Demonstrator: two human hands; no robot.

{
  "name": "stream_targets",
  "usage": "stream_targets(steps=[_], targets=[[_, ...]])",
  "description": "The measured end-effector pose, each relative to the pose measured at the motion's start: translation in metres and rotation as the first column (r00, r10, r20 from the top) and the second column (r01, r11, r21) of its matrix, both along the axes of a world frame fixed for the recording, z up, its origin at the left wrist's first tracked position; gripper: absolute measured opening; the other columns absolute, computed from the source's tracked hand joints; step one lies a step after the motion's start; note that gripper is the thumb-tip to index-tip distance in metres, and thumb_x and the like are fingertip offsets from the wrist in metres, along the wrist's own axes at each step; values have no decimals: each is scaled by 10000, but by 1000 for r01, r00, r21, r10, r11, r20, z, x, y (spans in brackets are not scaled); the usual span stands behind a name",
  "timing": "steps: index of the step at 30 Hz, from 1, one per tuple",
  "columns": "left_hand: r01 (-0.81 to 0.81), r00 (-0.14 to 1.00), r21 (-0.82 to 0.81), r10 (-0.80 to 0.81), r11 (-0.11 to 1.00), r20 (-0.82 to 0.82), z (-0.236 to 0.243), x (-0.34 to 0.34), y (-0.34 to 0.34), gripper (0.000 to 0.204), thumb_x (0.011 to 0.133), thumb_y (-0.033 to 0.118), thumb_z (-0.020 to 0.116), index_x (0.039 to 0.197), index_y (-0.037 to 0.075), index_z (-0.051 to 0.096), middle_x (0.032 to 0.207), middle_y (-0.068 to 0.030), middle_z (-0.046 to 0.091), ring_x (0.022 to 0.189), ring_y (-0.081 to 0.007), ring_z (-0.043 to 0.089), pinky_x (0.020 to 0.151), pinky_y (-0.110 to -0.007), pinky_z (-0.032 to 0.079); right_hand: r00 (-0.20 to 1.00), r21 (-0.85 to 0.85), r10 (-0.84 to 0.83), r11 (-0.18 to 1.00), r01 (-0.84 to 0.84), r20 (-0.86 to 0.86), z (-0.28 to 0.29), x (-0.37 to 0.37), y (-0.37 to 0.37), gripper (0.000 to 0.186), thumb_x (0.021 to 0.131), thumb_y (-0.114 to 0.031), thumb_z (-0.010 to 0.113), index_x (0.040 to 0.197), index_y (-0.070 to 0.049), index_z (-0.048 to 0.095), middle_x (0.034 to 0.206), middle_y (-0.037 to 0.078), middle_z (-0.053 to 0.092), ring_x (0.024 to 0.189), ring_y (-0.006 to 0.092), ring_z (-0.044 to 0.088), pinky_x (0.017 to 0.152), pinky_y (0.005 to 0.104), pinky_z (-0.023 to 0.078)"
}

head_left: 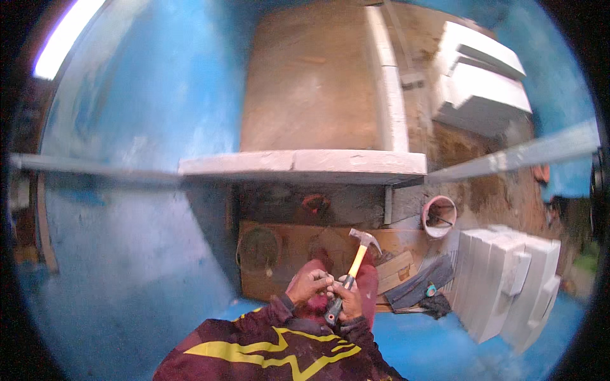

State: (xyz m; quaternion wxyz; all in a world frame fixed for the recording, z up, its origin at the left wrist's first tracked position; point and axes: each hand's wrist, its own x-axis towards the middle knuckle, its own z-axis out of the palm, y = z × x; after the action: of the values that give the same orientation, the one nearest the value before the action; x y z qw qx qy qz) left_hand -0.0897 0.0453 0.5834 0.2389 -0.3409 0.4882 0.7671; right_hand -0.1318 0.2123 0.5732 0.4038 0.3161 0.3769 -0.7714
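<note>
My right hand (347,301) is wrapped round the dark grip of a claw hammer (357,261), whose yellow shaft and metal head point up and away from me. Close beside it, my left hand (308,286) has its fingertips pinched together, nearly meeting the right hand's fingers. Whatever lies in that pinch is too small to make out. Both hands are low over my lap. Ahead of them runs a low wall of white blocks (305,162), with another row of blocks (395,108) extending away from its right part.
A pinkish bucket (439,217) is right of the wall. White blocks (489,279) are stacked at my right, and more blocks (483,82) lie at the far right. Dark cloth (419,284) and a tape measure (431,290) lie nearby. A pale straightedge-like bar (521,154) crosses the right side.
</note>
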Motion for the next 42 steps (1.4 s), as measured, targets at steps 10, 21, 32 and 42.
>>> stream_targets(steps=[10,21,32,42], targets=[[-503,861,-804,266,316,-434,13,25,-191,176,946,168,617,969,15,700,777,-31,669,683,-121,626,647,-294,506,658,385,679,730,-564,-324,9,-26,-14,204,897,-112,723,977,-71,539,704,-7,542,490,79,499,434,236,396],[-367,743,-926,571,-89,-349,-70,2,-556,242,949,207,635,1109,41,709,908,-79,738,655,-148,712,537,-279,543,287,518,826,536,-667,-486,-35,-43,-208,261,898,-209,723,1037,-35,586,831,26,580,799,121,517,735,310,464],[-146,876,-867,346,-476,-338,-167,11,-608,171,942,193,609,1032,86,708,926,-164,729,828,-373,707,741,-442,555,237,369,583,728,-578,-777,-99,-34,-462,265,917,-224,725,1075,-59,591,696,86,555,596,153,550,595,314,479],[-104,889,-888,358,-449,-285,-171,15,-584,242,959,180,556,1111,37,678,1096,-183,708,1012,-367,678,878,-436,540,154,408,574,721,-560,-804,-123,-21,-538,239,941,-219,698,1064,-51,580,737,135,605,637,210,627,618,343,499]])
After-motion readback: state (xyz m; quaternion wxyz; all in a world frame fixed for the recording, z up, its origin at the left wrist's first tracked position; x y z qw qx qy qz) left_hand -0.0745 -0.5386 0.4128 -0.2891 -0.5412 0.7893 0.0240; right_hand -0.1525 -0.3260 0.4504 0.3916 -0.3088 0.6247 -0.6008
